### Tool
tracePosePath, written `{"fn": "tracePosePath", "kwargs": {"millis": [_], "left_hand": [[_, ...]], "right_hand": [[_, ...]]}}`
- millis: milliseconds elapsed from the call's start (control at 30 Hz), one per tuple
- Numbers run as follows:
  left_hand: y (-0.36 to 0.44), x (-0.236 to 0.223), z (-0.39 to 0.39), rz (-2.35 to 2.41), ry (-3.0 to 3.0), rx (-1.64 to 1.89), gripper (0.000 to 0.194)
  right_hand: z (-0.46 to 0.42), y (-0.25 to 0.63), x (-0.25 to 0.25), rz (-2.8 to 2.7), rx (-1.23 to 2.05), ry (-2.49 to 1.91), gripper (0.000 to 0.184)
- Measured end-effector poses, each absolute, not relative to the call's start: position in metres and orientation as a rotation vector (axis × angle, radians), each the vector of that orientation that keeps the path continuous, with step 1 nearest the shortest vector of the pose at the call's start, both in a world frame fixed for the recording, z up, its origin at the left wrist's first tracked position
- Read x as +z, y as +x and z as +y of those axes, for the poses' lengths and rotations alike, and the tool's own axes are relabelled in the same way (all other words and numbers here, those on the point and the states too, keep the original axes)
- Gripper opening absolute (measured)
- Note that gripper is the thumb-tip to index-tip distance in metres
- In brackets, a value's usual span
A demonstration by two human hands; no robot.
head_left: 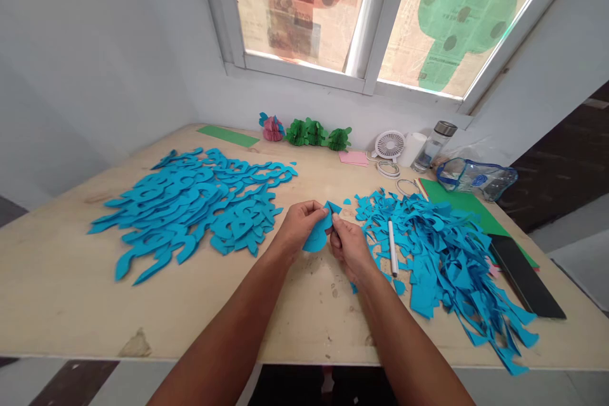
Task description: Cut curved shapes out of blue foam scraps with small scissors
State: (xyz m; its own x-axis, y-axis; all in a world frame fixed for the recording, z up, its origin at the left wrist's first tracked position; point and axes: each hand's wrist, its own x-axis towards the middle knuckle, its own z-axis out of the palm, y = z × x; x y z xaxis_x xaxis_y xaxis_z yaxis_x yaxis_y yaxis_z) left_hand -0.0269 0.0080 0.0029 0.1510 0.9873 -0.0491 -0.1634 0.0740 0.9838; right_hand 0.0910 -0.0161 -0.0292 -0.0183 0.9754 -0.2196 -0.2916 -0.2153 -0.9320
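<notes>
A small piece of blue paper, folded at its top corner, is held up in front of me over the table. My left hand pinches it from the left between thumb and fingers. On the other side, my right hand is closed with its thumb and fingertips at the paper's right edge; its curled fingers hide whatever else may be in it. Just right of that hand, a white marker pen lies on a heap of blue paper scraps. To the left spread stacked blue paper cut-outs with curved, looped outlines.
Along the back of the wooden table stand green paper figures, a pink one, a small fan, a bottle and a clear pouch. A black flat object lies at right.
</notes>
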Motion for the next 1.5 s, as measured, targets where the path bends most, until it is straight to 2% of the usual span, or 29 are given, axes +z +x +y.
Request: {"fn": "tracePosePath", "kwargs": {"millis": [533,800,1033,1167,1333,1500], "left_hand": [[-0.029,0.003,0.007,0.988,1.115,1.092,0.022],[-0.028,-0.001,0.01,0.997,1.066,1.14,0.024],[-0.026,-0.005,0.013,1.023,0.953,1.255,0.029],[-0.027,-0.005,0.013,1.014,0.975,1.194,0.03],[-0.029,-0.001,0.012,1.045,1.124,1.124,0.022],[-0.029,-0.003,0.014,1.105,1.027,1.287,0.021]], "right_hand": [[-0.015,0.094,-0.03,-0.883,1.481,-1.16,0.044],[-0.016,0.09,-0.029,-0.812,1.469,-1.115,0.047],[-0.02,0.085,-0.022,-0.889,1.391,-1.126,0.036],[-0.019,0.086,-0.021,-0.897,1.308,-1.195,0.027],[-0.017,0.09,-0.02,-0.843,1.238,-1.211,0.027],[-0.017,0.09,-0.02,-0.799,1.2,-1.2,0.028]]}}
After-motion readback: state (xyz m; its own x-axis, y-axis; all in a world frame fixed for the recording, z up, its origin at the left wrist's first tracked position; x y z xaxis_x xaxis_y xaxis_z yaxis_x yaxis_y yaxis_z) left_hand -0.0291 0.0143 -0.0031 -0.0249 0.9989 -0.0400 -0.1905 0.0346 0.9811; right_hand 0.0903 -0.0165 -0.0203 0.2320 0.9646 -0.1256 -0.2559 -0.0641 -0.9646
